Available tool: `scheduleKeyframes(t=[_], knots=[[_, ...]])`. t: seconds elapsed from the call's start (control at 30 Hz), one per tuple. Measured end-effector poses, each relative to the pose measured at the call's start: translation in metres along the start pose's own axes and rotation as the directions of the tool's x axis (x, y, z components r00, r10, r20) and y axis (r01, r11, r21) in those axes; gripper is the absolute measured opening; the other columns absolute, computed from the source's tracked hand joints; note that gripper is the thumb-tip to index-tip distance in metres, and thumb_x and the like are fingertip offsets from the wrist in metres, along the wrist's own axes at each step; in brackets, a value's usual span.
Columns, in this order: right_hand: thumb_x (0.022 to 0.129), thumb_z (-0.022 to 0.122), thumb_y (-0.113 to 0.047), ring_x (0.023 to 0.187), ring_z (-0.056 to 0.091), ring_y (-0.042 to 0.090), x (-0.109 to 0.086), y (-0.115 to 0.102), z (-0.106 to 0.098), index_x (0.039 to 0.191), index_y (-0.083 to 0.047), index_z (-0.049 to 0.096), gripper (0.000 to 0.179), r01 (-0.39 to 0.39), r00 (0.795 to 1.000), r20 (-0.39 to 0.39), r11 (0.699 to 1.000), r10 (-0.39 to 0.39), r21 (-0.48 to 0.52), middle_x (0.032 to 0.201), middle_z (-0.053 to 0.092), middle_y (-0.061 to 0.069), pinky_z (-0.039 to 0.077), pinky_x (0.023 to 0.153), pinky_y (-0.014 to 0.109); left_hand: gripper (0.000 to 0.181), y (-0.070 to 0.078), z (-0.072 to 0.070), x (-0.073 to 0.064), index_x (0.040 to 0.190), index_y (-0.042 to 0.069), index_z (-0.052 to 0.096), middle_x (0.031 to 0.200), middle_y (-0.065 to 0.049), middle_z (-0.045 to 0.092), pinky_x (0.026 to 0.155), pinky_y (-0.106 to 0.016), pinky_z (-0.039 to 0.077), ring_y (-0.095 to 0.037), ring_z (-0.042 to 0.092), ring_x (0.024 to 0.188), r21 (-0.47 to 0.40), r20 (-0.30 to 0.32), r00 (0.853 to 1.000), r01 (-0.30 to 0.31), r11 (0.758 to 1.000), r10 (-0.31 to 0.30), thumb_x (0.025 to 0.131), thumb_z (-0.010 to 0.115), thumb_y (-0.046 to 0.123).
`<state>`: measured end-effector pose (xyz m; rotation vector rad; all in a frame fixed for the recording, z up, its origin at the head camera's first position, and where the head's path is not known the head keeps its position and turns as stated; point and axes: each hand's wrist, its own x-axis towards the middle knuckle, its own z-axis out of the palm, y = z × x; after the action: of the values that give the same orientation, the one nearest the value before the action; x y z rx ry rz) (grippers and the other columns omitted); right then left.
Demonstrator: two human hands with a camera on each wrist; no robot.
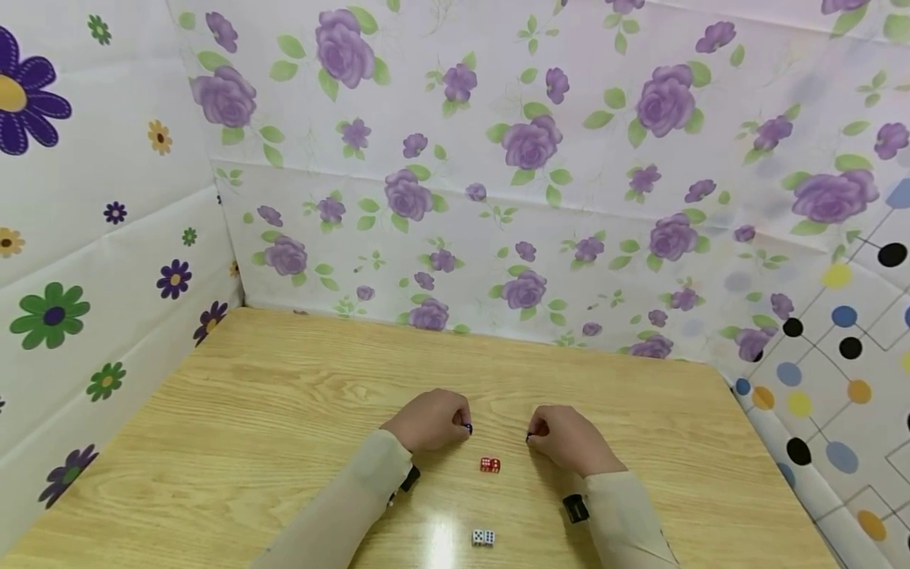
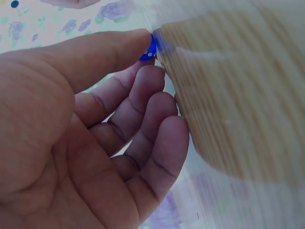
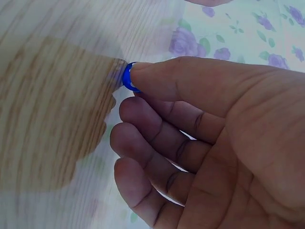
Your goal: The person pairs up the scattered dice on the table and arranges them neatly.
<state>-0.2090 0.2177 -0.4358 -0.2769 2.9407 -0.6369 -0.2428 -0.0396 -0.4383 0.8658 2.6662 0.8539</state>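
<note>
My left hand [image 1: 431,420] pinches a blue die [image 2: 150,49] with white pips between thumb and forefinger, low over the wooden table. Across from it, my right hand [image 1: 566,437] pinches another blue die [image 3: 128,77] the same way. Thumbs and fingertips cover most of both dice, and the other fingers of each hand curl loosely. Between the hands and a little nearer to me, two red dice [image 1: 490,465] sit side by side. Closer still, near the bottom of the head view, two white dice [image 1: 483,538] with dark pips stand side by side.
The wooden table [image 1: 320,379] reaches back to a hanging cloth [image 1: 469,237] with purple flowers. A flowered cloth [image 1: 135,316] borders the left side, and a dotted cloth [image 1: 817,411] the right. Black straps [image 1: 576,508] circle the wrists.
</note>
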Motion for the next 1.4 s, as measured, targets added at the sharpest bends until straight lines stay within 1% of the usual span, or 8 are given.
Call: scheduleKeyframes(t=[0.3,0.5,0.77,0.87,1.03,1.27,1.4], knots=[[0.092,0.077,-0.011,0.072,0.054,0.012,0.0009,-0.0007,0.005,0.084,-0.018,0.068,0.015,0.019,0.999,-0.041,0.999,-0.02,-0.038,0.08,0.063,-0.006,0.049,0.072,0.038,0.006,-0.0023,0.0,0.0009,0.094,0.015,0.07,0.085,0.01,0.063,0.076,-0.032,0.05,-0.009,0.055,0.072,0.005,-0.003,1.0,0.005,1.0,-0.005,0.096,0.075,0.015],[0.093,0.077,-0.012,0.073,0.054,0.011,0.0017,-0.0032,0.0071,0.085,-0.018,0.069,0.013,0.024,0.997,-0.076,0.998,-0.028,-0.051,0.082,0.063,-0.005,0.049,0.071,0.038,0.004,-0.0011,0.002,0.0011,0.095,0.015,0.071,0.084,0.01,0.064,0.076,-0.031,0.05,-0.008,0.055,0.072,0.014,0.005,1.0,-0.003,1.0,0.003,0.096,0.075,0.015],[0.092,0.079,-0.012,0.072,0.054,0.012,-0.0015,-0.0022,0.0032,0.092,-0.014,0.07,0.009,0.022,0.996,-0.082,0.999,-0.025,-0.033,0.082,0.062,-0.004,0.05,0.071,0.037,0.006,-0.0027,0.0025,0.0014,0.095,0.013,0.071,0.084,0.01,0.064,0.074,-0.031,0.049,-0.009,0.054,0.069,0.003,0.011,1.0,-0.001,1.0,0.001,0.092,0.076,0.012],[0.092,0.079,-0.012,0.072,0.054,0.012,-0.0018,-0.002,0.0021,0.092,-0.014,0.071,0.008,0.021,0.996,-0.085,0.999,-0.024,-0.038,0.082,0.063,-0.004,0.05,0.071,0.037,0.006,-0.0027,0.0027,0.0017,0.095,0.013,0.071,0.084,0.01,0.063,0.074,-0.031,0.049,-0.009,0.054,0.07,0.0,0.006,1.0,0.009,1.0,-0.009,0.092,0.076,0.013],[0.092,0.078,-0.013,0.073,0.055,0.012,-0.0015,-0.0005,0.0012,0.089,-0.015,0.07,0.008,-0.005,0.996,-0.089,0.999,0.001,-0.041,0.083,0.065,-0.004,0.051,0.073,0.038,0.008,-0.002,0.0041,0.001,0.093,0.014,0.069,0.081,0.01,0.061,0.073,-0.031,0.048,-0.01,0.053,0.069,-0.007,0.0,1.0,0.019,1.0,-0.019,0.093,0.077,0.015],[0.092,0.078,-0.012,0.077,0.059,0.012,-0.0007,0.0021,0.0011,0.092,-0.015,0.071,0.007,-0.005,0.998,-0.058,0.999,0.003,-0.032,0.086,0.067,-0.004,0.053,0.075,0.04,0.008,-0.002,0.0046,0.0006,0.092,0.015,0.068,0.079,0.01,0.06,0.073,-0.031,0.048,-0.01,0.052,0.068,-0.018,-0.005,1.0,0.016,1.0,-0.016,0.094,0.076,0.015],[0.092,0.079,-0.013,0.076,0.058,0.011,0.0013,0.0031,0.0014,0.091,-0.016,0.071,0.008,-0.012,0.998,-0.057,0.999,0.01,-0.034,0.085,0.066,-0.005,0.052,0.074,0.039,0.008,-0.0016,0.004,0.0012,0.092,0.015,0.069,0.08,0.01,0.061,0.073,-0.032,0.048,-0.01,0.053,0.068,-0.026,-0.005,1.0,0.017,1.0,-0.017,0.094,0.076,0.016]])
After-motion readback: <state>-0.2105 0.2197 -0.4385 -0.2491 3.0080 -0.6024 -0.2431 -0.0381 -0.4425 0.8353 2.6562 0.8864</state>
